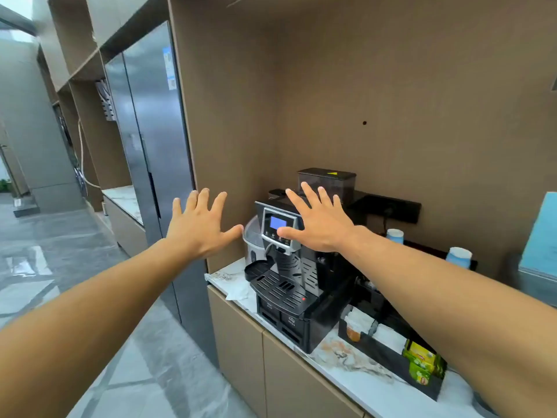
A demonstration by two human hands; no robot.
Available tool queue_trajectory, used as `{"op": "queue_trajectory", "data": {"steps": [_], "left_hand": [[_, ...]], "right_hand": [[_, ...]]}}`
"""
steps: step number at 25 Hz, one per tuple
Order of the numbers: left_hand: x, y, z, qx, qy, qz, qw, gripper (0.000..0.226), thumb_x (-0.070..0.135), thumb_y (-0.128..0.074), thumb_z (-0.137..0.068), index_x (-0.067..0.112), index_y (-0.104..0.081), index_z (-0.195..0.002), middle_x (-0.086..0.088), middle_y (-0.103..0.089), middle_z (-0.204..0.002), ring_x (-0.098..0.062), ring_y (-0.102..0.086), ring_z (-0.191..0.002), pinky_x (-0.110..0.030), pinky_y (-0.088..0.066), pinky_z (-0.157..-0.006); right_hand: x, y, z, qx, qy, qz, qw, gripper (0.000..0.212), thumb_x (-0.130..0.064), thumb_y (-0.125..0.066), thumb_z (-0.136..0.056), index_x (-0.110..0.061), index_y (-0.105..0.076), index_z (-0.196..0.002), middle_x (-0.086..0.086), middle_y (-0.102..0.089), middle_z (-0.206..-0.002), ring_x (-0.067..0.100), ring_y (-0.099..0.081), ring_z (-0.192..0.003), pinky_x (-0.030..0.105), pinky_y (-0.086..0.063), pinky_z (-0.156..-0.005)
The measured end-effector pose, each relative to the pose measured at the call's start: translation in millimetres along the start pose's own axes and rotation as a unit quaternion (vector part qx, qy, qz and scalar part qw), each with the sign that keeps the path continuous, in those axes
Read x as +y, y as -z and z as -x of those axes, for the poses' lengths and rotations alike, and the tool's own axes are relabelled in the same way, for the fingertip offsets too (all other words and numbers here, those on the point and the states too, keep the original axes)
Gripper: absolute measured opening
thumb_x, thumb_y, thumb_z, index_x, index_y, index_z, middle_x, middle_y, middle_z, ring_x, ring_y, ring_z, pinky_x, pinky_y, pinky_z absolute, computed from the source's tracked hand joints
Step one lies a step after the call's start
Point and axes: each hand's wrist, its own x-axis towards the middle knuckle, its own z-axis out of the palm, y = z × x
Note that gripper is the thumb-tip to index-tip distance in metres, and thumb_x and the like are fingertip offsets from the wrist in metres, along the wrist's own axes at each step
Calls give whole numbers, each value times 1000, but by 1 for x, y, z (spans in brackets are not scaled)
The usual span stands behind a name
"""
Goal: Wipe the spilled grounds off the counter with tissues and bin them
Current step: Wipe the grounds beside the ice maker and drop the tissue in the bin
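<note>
Head view: I see both of my arms stretched forward, palms down, backs of the hands toward the camera. My left hand is spread wide with all fingers fanned apart and nothing in it; it hangs in the air in front of the brown cabinet side panel. My right hand is just as wide open and empty, held up in front of the coffee machine, with its thumb overlapping the control panel just below the small blue screen. Whether the thumb actually touches the panel I cannot tell.

Below both hands runs the marbled white counter. Under my left thumb, at the counter's near left corner beside the machine's drip tray, lies a crumpled white tissue. I cannot pick out any spilled grounds on the stone; its brown veining makes that hard to judge.

Below my right forearm stands a black organiser with white sachets and yellow-green tea packets; their red logo is too small for me to read. Beyond my right wrist are two stacks of pale blue paper cups. Behind my right fingertips sits the machine's dark bean hopper, bearing a yellow warning triangle. Left of my left hand stands a tall grey fridge with a blue-and-white label near its top, unreadable.
</note>
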Motion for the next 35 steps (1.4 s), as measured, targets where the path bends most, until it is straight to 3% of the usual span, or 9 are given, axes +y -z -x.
{"op": "queue_trajectory", "data": {"steps": [6, 12, 19, 28, 35], "left_hand": [[-76, -29, -8, -22, 26, -27, 999, 97, 85, -15, -77, 28, -8, -155, -15, -12, -164, -33, -5, -152, -62, -6, -119], [-146, -72, -17, -58, 65, -31, 996, 92, 83, -21, -81, 29, -7, -155, -15, -12, -164, -32, -4, -152, -60, -6, -120], [-188, -141, -47, -83, 100, -3, 991, 97, 86, -19, -75, 31, -10, -154, -14, -13, -164, -33, -6, -152, -60, -7, -120], [-233, -270, -133, -158, 89, -9, 983, 100, 89, -19, -73, 29, -13, -153, -15, -16, -162, -33, -8, -151, -60, -5, -119], [-241, -368, -177, -216, 80, 31, 973, 102, 90, -15, -72, 29, -15, -152, -15, -18, -161, -32, -7, -150, -58, -9, -119]], "right_hand": [[-61, -36, -63, 23, 31, 5, 999, 96, -90, -23, -74, -42, 8, -151, 3, 10, -165, 38, 5, -150, 60, -3, -119], [-112, -90, -117, -13, 67, -9, 998, 92, -84, -29, -80, -40, 6, -152, 6, 14, -164, 37, 9, -149, 54, -1, -120], [-146, -175, -186, -55, 91, -11, 994, 92, -84, -28, -80, -38, 5, -153, 7, 13, -164, 38, 7, -149, 56, -3, -120], [-149, -303, -296, -143, 48, -86, 985, 94, -81, -36, -78, -41, 6, -152, 3, 16, -164, 37, 8, -150, 54, 0, -119], [-136, -371, -353, -209, 14, -93, 973, 94, -77, -40, -81, -36, 3, -153, 8, 8, -165, 38, -1, -150, 53, -4, -120]]}}
